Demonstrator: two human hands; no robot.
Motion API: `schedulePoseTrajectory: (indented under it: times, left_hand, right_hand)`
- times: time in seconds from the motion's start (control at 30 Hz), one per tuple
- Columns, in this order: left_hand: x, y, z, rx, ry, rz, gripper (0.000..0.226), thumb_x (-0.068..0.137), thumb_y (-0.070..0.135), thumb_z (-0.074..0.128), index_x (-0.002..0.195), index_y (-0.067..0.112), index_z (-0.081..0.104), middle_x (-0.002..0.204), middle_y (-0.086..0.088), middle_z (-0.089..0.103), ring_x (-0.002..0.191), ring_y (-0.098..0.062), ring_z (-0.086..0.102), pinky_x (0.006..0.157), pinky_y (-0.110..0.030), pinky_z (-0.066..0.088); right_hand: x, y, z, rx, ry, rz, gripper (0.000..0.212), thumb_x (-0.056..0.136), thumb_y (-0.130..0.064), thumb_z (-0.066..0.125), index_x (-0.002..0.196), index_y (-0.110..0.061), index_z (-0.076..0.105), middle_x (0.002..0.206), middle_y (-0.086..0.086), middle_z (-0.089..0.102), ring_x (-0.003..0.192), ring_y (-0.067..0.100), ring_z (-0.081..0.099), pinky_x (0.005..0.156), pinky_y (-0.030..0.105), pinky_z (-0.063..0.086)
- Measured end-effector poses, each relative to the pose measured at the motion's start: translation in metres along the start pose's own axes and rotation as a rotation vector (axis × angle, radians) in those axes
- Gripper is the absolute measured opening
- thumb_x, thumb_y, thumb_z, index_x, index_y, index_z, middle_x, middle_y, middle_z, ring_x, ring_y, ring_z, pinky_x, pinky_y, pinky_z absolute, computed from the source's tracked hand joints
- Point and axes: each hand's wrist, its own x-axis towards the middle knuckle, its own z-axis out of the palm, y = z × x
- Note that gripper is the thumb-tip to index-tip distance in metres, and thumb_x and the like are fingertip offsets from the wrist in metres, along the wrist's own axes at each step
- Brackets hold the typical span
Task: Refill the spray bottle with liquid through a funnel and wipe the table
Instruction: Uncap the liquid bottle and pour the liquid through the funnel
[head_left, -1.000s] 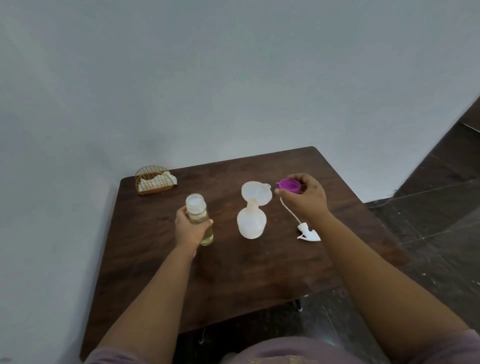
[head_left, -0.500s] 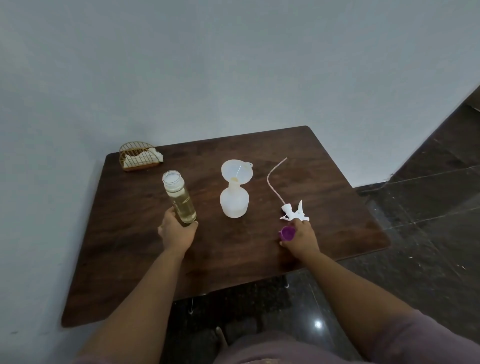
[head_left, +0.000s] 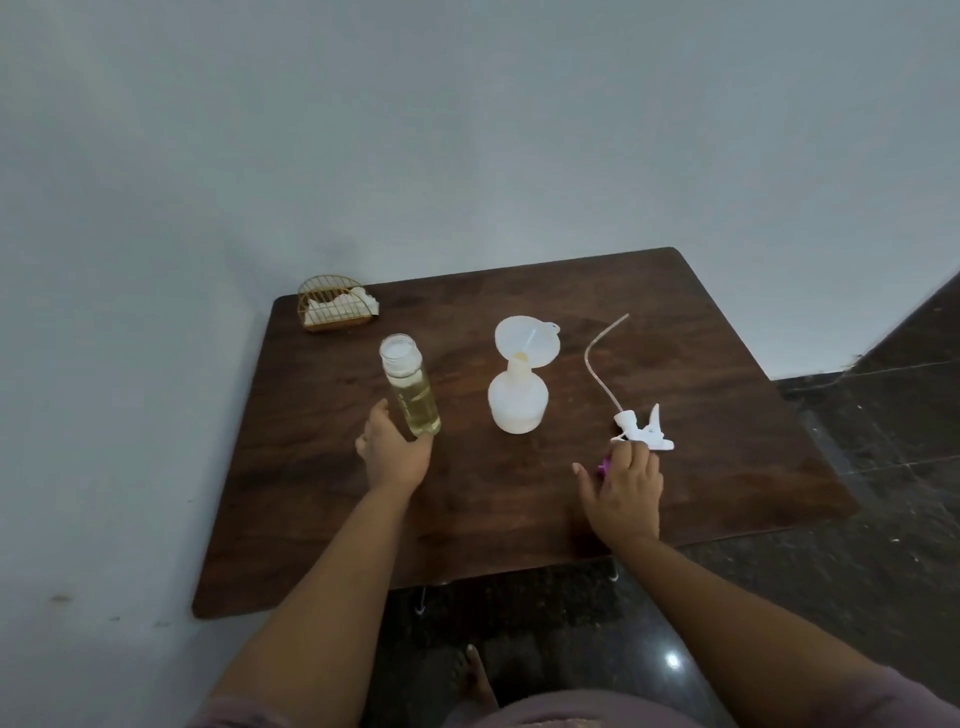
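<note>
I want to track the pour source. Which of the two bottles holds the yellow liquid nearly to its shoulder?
The tall clear bottle in the left hand. The squat white spray bottle under the funnel shows only a shallow layer.
</note>
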Motion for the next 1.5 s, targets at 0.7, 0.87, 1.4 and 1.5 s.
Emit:
schedulePoseTrajectory:
  times: [0.7, 0.87, 1.4, 1.5]
  left_hand:
    - [0.055, 0.03, -0.04, -0.198, -0.198, 0.253, 0.06, 0.085, 0.021, 0.074, 0.138, 0.025, 0.047, 0.136, 0.006, 0.055, 0.116, -0.008, 0.051, 0.097, -0.03, 0.047]
    - [0.064, 0.029, -0.043, -0.138, -0.235, 0.337, 0.047, 0.082, 0.023, 0.077, 0.124, 0.023, 0.056, 0.124, 0.008, 0.06, 0.113, -0.012, 0.058, 0.095, -0.035, 0.053]
    - [0.026, 0.158, -0.088, -0.13, -0.381, 0.72, 0.038, 0.075, 0.038, 0.08, 0.108, 0.028, 0.063, 0.099, 0.017, 0.066, 0.087, 0.002, 0.061, 0.07, -0.015, 0.046]
    - [0.011, 0.184, -0.078, -0.216, -0.398, 0.736, 0.038, 0.072, 0.04, 0.082, 0.104, 0.027, 0.065, 0.098, 0.015, 0.067, 0.081, -0.001, 0.063, 0.07, -0.019, 0.048]
  right_hand:
    - [0.096, -0.211, 0.043, 0.49, -0.571, -0.046, 0.084, 0.07, -0.025, 0.081, 0.14, -0.013, 0.037, 0.138, 0.004, 0.044, 0.125, 0.018, 0.047, 0.102, 0.028, 0.042]
    - [0.099, -0.224, 0.046, 0.473, -0.644, -0.061, 0.053, 0.082, -0.025, 0.071, 0.13, -0.017, 0.05, 0.122, 0.002, 0.061, 0.111, 0.018, 0.058, 0.085, 0.023, 0.042]
    - [0.13, -0.21, -0.093, 0.665, -0.347, -0.076, 0.057, 0.069, -0.037, 0.074, 0.122, -0.028, 0.056, 0.112, -0.012, 0.064, 0.105, 0.008, 0.062, 0.089, 0.029, 0.051]
    - [0.142, -0.195, -0.117, 0.655, -0.317, -0.06, 0.046, 0.07, -0.032, 0.074, 0.114, -0.032, 0.061, 0.105, -0.014, 0.067, 0.099, 0.002, 0.063, 0.088, 0.028, 0.053]
